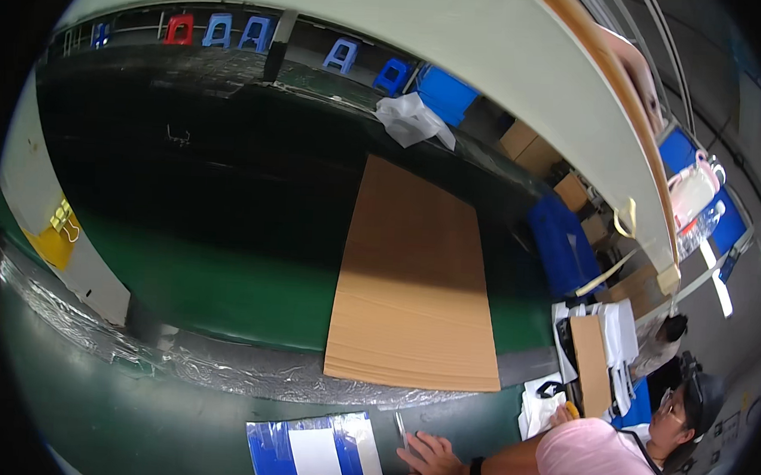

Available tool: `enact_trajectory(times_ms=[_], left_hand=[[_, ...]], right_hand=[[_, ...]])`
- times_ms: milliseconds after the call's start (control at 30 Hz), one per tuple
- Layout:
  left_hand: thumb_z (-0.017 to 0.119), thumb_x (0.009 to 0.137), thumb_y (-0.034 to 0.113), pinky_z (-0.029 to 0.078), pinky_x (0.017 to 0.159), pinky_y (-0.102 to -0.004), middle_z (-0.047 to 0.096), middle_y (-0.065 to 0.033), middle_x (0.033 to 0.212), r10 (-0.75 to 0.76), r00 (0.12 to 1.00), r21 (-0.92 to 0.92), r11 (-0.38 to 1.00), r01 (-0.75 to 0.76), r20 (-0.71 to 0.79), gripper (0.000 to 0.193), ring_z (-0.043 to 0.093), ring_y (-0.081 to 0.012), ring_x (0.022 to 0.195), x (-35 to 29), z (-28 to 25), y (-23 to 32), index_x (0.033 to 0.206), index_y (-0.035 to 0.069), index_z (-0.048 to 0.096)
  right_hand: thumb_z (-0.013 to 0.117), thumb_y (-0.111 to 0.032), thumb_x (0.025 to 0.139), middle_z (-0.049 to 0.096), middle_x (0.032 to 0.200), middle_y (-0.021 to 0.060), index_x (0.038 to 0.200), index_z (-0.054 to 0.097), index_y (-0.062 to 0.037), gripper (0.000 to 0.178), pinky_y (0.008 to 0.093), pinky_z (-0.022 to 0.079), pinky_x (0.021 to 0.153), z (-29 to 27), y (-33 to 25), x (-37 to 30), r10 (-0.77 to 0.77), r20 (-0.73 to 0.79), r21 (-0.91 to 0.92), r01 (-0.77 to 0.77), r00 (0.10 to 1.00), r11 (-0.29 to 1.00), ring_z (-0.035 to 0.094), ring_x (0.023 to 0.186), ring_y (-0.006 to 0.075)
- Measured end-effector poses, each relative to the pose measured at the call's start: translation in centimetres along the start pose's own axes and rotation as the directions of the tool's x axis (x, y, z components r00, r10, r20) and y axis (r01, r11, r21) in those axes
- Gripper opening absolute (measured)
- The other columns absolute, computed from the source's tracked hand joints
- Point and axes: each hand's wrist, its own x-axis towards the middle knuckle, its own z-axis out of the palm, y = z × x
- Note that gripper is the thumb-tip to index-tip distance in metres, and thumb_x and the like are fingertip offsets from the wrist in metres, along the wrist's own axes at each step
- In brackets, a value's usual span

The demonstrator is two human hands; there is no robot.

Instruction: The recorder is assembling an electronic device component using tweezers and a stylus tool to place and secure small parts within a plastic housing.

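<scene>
Neither of my own hands shows in the head view. At the lower right, a co-worker in a pink top reaches in from the right. That person's hand [434,462], with a black wristband, lies with its fingers spread on the green table [190,417]. Just beyond its fingertips is a thin clear and whitish strip [401,426] whose kind I cannot make out. Left of the hand lies a flat blue and white printed package [313,453], shiny like plastic. A large brown cardboard sheet [417,282] lies flat across the dark green conveyor belt [215,272].
A light overhead panel [493,67] arches over the belt. White bags [621,336] and a cardboard piece [591,365] stand at the right. Blue bins [569,247] sit behind the belt, and a crumpled white sheet [412,119] lies on its far edge. Several plastic stools [217,31] stand beyond.
</scene>
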Motion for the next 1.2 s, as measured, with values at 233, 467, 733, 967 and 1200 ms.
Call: enact_trajectory(times_ms=[233,467,733,967,1200], left_hand=[[0.049,0.087,0.013,0.036,0.09,-0.0327,0.048,-0.0125,0.118,0.014,0.971,-0.061,0.998,0.0,0.24,0.033,0.045,-0.0213,0.11,-0.7,4.6,0.0,0.118,0.001,0.045],[0.048,0.087,0.013,0.037,0.087,-0.0322,0.05,-0.0124,0.116,0.164,0.866,-0.117,0.985,-0.123,0.472,0.032,0.046,-0.0209,0.107,0.5,7.5,1.8,0.116,0.001,0.046],[0.047,0.087,0.014,0.039,0.085,-0.0316,0.051,-0.0122,0.113,0.24,0.733,-0.032,0.958,-0.286,0.637,0.031,0.048,-0.0205,0.103,2.9,1.1,-5.0,0.115,0.001,0.047],[0.047,0.087,0.014,0.04,0.082,-0.0311,0.053,-0.0121,0.11,0.215,0.604,0.002,0.941,-0.338,0.768,0.03,0.049,-0.0201,0.101,4.1,-2.4,-8.7,0.114,0.001,0.047],[0.046,0.088,0.015,0.041,0.08,-0.0306,0.055,-0.012,0.107,0.105,0.494,0.037,0.962,-0.27,0.863,0.029,0.051,-0.0197,0.098,2.8,1.8,-7.6,0.113,0.0,0.048]], right_hand=[[0.051,-0.035,0.083,0.034,0.131,0.0154,0.126,0.04,-0.0116,0.05,0.0436,0.033,0.089,-2.0,-0.5,0.8,0.075,0.029,0.044,-0.077,0.997,0.996,0.037,0.115,0.0316],[0.046,-0.034,0.085,0.03,0.134,0.0159,0.129,0.035,-0.0117,0.051,0.0451,0.031,0.095,0.0,-0.2,-0.5,0.039,-0.025,0.061,-0.037,0.999,0.997,0.034,0.119,0.0323],[0.051,-0.031,0.082,0.031,0.133,0.0165,0.126,0.039,-0.0089,0.051,0.0433,0.031,0.094,1.0,-0.3,-2.3,0.024,-0.21,0.011,-0.023,0.977,1.0,0.033,0.12,0.0318],[0.048,-0.029,0.085,0.028,0.135,0.016,0.126,0.039,-0.0095,0.046,0.0443,0.026,0.098,3.1,-0.8,-3.9,0.071,-0.293,0.079,-0.05,0.954,0.996,0.029,0.123,0.0334],[0.055,-0.027,0.08,0.033,0.129,0.0188,0.121,0.043,-0.0072,0.047,0.0452,0.032,0.093,2.7,-0.9,-3.5,0.098,-0.343,0.178,-0.038,0.934,0.983,0.037,0.116,0.0362]])
